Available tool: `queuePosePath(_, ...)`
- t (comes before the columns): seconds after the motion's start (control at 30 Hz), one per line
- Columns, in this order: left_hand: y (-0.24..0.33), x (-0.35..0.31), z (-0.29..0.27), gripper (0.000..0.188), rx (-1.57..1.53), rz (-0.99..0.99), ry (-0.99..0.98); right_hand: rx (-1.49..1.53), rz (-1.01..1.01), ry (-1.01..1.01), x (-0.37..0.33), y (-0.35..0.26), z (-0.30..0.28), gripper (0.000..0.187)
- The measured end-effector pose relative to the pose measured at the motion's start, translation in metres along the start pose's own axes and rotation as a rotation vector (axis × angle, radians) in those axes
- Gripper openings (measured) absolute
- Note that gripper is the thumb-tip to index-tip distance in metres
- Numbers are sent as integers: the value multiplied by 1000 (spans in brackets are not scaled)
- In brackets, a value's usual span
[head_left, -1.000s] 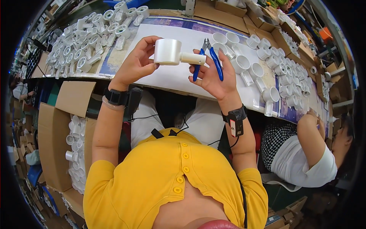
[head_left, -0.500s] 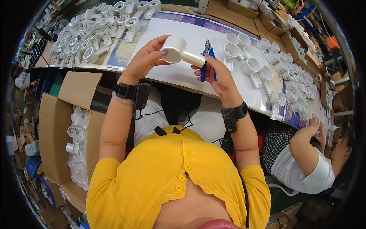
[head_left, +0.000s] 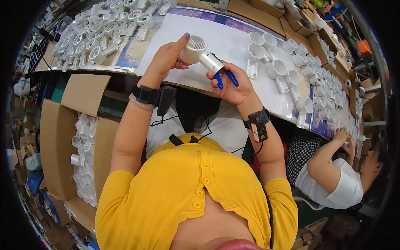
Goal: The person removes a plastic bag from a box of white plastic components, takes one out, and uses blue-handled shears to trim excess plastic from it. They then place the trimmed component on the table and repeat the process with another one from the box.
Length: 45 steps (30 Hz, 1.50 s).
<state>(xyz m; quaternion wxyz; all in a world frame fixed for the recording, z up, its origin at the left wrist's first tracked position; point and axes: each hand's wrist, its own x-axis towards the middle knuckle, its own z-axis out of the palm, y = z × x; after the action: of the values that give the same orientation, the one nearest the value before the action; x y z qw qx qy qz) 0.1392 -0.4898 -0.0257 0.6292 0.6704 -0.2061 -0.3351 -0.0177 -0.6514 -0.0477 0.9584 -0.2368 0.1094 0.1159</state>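
Note:
My left hand (head_left: 167,59) grips a white plastic housing (head_left: 193,49) by its round head, thumb along the side. The slotted grille of that head faces up, and its short tubular handle slants down to the right. In my right hand (head_left: 235,88) is a pair of blue-handled pliers (head_left: 231,78). Their jaws are mostly hidden behind the housing's tube, and I cannot tell whether they touch it. The right fingers lie close to the tube's end. Both hands are above the white sheet (head_left: 166,35) on the table.
Many white housings with wires (head_left: 98,54) are heaped on the left. Open white shells (head_left: 276,69) stand in rows at right. A cardboard box (head_left: 58,146) of white parts sits at lower left. A co-worker (head_left: 333,175) in a white top works at the table's right end.
The housing has been turned so its slotted face shows, and it has risen slightly. The pliers' jaws, visible before beside the tube, have moved behind it.

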Motion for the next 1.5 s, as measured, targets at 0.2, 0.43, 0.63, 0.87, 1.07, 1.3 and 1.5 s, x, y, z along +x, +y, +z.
queuePosePath(0.2,1,0,5,72,7,-32,18,33,-34,39,1,8,7,37)
queuePosePath(0.43,-6,2,7,71,-115,-10,-34,-97,-161,71,-3,18,9,40)
queuePosePath(0.63,-19,-2,26,67,-482,47,-146,-834,-537,369,0,22,18,51)
queuePosePath(0.87,-17,-11,43,61,-544,54,-260,-1182,-796,493,-3,32,33,48)
queuePosePath(1.07,-23,-4,45,55,-620,-128,-188,-1033,-671,492,4,29,15,47)
queuePosePath(1.3,-28,-5,46,44,-641,-14,-280,-1141,-776,443,8,31,12,47)
queuePosePath(1.5,-25,-8,49,42,-505,62,-159,-1154,-741,457,7,34,5,47)
